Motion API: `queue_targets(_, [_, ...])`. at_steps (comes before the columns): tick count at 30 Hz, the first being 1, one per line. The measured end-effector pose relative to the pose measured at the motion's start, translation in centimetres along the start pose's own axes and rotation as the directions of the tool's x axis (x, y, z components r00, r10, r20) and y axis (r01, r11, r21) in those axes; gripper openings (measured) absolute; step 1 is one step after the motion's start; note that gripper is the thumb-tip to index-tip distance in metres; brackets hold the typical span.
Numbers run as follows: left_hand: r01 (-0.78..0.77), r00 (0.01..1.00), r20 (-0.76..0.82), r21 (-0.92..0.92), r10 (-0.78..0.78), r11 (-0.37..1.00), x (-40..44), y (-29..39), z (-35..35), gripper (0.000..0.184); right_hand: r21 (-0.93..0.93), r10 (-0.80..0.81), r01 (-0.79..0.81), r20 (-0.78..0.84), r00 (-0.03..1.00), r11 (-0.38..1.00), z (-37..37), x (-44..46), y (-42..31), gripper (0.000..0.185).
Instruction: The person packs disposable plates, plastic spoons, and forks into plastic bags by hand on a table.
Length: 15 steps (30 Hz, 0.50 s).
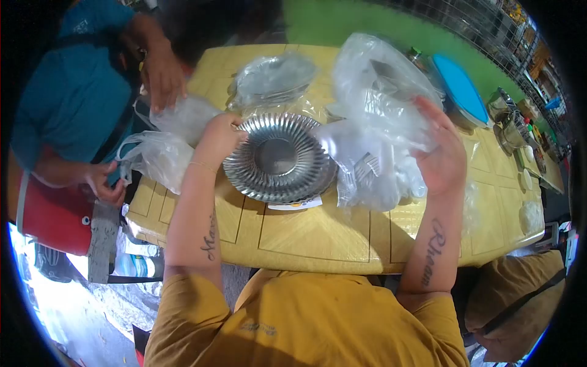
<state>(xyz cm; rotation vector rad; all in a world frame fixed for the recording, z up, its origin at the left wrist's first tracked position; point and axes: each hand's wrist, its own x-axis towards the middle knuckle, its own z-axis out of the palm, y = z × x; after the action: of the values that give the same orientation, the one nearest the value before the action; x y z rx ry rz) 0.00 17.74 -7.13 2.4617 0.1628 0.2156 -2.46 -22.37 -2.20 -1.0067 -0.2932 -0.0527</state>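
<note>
My left hand (221, 142) is closed at the left rim of a stack of silver fluted plates (275, 158), its fingertips partly hidden by the hand. Under the stack's near edge a bit of white printed paper (295, 204) shows. At the right, my right hand (441, 150) has its thumb and fingers apart against a large clear plastic bag (385, 85). Between my hands lie clear plastic packs (367, 171), one with what looks like white forks inside. Behind the plates rests another plastic-wrapped pack (275, 78) with something silvery in it.
At the left, a person in a blue shirt (79, 98) handles white plastic bags (162, 153). A blue-lidded container (458, 88) and several jars (507, 128) line the back right of the yellow table (318, 244). A brown bag (520, 306) sits at the lower right.
</note>
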Motion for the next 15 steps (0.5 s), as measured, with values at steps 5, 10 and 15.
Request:
queue_targets(5, [-0.083,0.968,-0.235,0.048,0.093,0.995,-0.6,0.1,-0.2,0.016,-0.08,0.006,-0.008,-0.033,0.999,0.997,-0.9,0.4,0.9,0.046])
queue_targets(10, [-0.143,0.966,-0.215,0.024,0.145,0.989,-1.3,0.8,-1.7,0.014,-0.14,-0.022,-0.001,-0.167,0.986,0.99,-0.5,0.4,0.9,0.043])
queue_targets(15, [-0.125,0.979,-0.159,0.019,0.127,0.992,-1.1,0.2,-0.8,0.015,-0.117,-0.225,0.201,-0.255,0.94,0.973,-2.8,0.6,0.7,0.046])
